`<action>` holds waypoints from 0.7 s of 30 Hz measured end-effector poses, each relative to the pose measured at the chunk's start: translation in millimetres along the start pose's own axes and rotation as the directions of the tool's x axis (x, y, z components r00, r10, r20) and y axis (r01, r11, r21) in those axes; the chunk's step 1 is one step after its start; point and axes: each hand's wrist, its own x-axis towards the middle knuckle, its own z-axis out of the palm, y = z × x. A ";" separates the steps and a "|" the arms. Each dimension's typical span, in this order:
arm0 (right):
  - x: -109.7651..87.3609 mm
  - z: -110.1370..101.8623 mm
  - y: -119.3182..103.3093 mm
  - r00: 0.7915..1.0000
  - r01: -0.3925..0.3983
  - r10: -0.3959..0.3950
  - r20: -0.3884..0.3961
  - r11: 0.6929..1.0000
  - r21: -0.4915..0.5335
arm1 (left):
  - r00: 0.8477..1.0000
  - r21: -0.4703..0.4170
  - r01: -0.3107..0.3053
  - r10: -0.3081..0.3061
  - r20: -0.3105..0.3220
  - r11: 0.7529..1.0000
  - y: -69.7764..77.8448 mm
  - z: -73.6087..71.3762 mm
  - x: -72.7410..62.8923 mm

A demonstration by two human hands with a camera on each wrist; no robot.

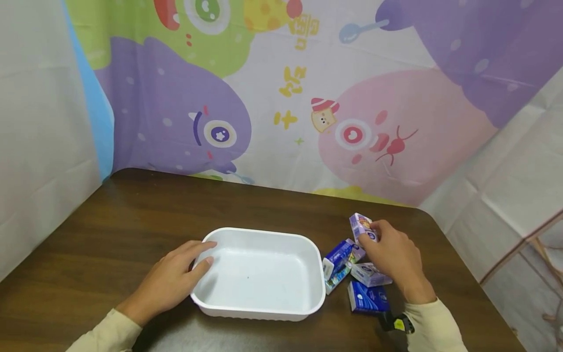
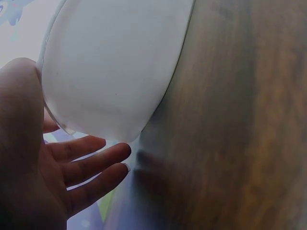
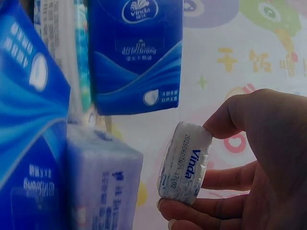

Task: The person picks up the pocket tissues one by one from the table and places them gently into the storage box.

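My right hand point(image 1: 393, 252) pinches a small lilac-and-white tissue pack point(image 1: 362, 227) between thumb and fingers, above the far end of a pile of packs. In the right wrist view the held tissue pack point(image 3: 184, 163) turns its narrow end, printed "Vinda", to the camera. My left hand point(image 1: 173, 276) rests at the left rim of a white plastic tub point(image 1: 259, 313), thumb and forefinger reaching over the edge. The left wrist view shows its other fingers point(image 2: 98, 165) spread loosely outside the tub wall. Nothing lies in the tub.
Right of the tub lie a blue tissue pack point(image 1: 338, 256), another lilac pack point(image 1: 369, 275), a flat dark-blue pack point(image 1: 368, 297) and a green-blue pack point(image 1: 336, 281). They sit on a dark wooden table point(image 1: 145, 210). A cartoon-printed cloth point(image 1: 281, 146) hangs behind it.
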 end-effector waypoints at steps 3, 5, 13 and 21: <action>-0.8 0.1 -3.1 1.000 0.007 -0.007 -0.003 1.000 -0.007 | 1.000 0.001 -0.005 0.005 -0.008 1.000 -0.6 0.5 0.2; -1.3 0.0 -5.5 1.000 0.009 -0.009 -0.007 1.000 -0.013 | 1.000 -0.001 -0.005 0.005 -0.009 1.000 -0.9 0.8 0.3; -3.6 0.5 -19.1 1.000 0.016 -0.016 -0.008 1.000 -0.014 | 1.000 -0.012 0.001 -0.001 -0.011 1.000 -0.1 -2.5 0.9; -9.6 2.8 -34.6 0.998 0.054 -0.054 -0.036 0.998 -0.020 | 1.000 -0.021 0.004 -0.005 -0.008 1.000 -1.0 -0.5 0.8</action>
